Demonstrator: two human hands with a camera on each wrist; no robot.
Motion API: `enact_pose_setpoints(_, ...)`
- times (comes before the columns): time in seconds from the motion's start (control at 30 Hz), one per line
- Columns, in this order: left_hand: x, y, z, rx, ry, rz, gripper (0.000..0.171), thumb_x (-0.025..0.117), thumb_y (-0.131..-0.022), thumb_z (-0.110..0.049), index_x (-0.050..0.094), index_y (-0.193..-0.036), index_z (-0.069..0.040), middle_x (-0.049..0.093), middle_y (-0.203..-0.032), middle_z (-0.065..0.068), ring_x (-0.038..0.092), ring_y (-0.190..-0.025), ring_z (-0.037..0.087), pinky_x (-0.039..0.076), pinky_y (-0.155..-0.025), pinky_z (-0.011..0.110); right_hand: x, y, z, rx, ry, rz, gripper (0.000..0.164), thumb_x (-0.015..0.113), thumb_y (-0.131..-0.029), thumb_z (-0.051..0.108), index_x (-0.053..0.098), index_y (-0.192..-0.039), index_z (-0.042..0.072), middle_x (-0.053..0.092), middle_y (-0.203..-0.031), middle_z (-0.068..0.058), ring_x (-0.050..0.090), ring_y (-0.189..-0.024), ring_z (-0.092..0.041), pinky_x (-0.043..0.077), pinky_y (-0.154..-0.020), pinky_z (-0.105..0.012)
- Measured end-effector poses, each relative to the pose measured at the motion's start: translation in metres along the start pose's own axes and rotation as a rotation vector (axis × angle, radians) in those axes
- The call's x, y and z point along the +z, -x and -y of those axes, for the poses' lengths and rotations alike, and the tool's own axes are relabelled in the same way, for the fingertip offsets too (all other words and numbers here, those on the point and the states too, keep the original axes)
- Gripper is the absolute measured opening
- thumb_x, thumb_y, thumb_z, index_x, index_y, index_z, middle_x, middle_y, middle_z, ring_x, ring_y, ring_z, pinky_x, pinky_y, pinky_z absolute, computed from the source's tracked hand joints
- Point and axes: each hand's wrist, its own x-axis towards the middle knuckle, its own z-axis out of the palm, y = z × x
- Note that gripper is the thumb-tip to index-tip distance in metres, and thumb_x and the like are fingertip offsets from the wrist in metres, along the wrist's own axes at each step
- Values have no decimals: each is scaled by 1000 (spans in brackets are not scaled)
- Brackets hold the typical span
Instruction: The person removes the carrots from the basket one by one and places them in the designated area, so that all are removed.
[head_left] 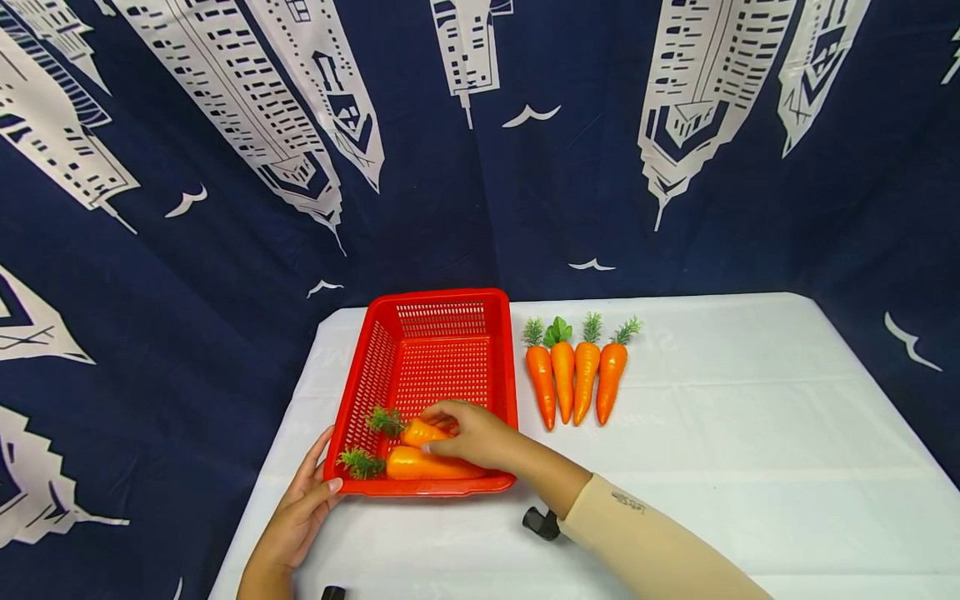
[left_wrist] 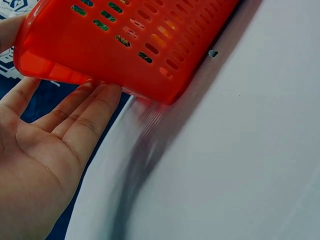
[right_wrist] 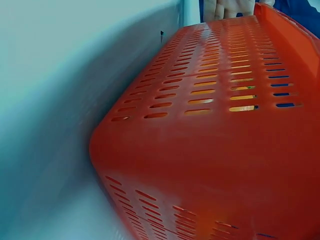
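Note:
A red plastic basket [head_left: 513, 375] with slotted walls stands on the white-covered table. At its near left corner my left hand [head_left: 296, 510] grips the rim, thumb on top and fingers along the outside; the left wrist view shows this hand [left_wrist: 50, 140] under the basket's rim. Inside the basket my right hand [head_left: 474, 435] pinches an orange carrot [head_left: 422, 432] with a feathery green top. Nearer the front wall lies another carrot [head_left: 429, 465], its leaves to the left. In the right wrist view the basket's wall [right_wrist: 200, 145] hides the right hand.
Several carrots [head_left: 564, 375] lie side by side right of the basket, green tops pointing away. A black object [head_left: 542, 523] sits below the right forearm, and another black piece [head_left: 333, 592] shows at the bottom edge. Behind the table hangs a dark blue cloth [head_left: 555, 200] with white buildings.

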Motion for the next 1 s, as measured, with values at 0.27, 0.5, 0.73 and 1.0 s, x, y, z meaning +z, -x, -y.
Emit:
enact_pose_setpoints(0.27,0,0,0,0,0,-1,74,44,-104,-4,8,-164,-29,40,-152,-10,57,-128,2,50,-101,22,4,-6,-3,26,11,-9,49,77,-90,27,62,-134,13,66,-126,-3,62,-118,-21,51,-102,-41)
enact_pose_setpoints(0.5,-1,0,0,6,4,9,75,44,-104,-4,7,-164,-30,37,-154,-8,56,-129,3,50,-101,23,5,-11,-4,45,10,3,51,77,-89,26,61,-135,10,66,-127,-6,62,-119,-23,50,-104,-42)
enact_pose_setpoints(0.73,-1,0,0,-5,-6,4,75,44,-105,-5,6,-164,-29,38,-154,-8,56,-128,3,50,-101,22,6,-12,-3,98,-6,24,54,78,-88,26,60,-136,11,66,-128,-8,61,-122,-25,49,-106,-44)
enact_pose_setpoints(1.0,1,-2,0,-27,1,-37,76,46,-103,-4,10,-164,-32,33,-158,-2,56,-129,3,50,-101,23,8,-12,-1,149,12,23,53,75,-90,22,58,-138,6,65,-131,-13,60,-125,-29,47,-109,-46)
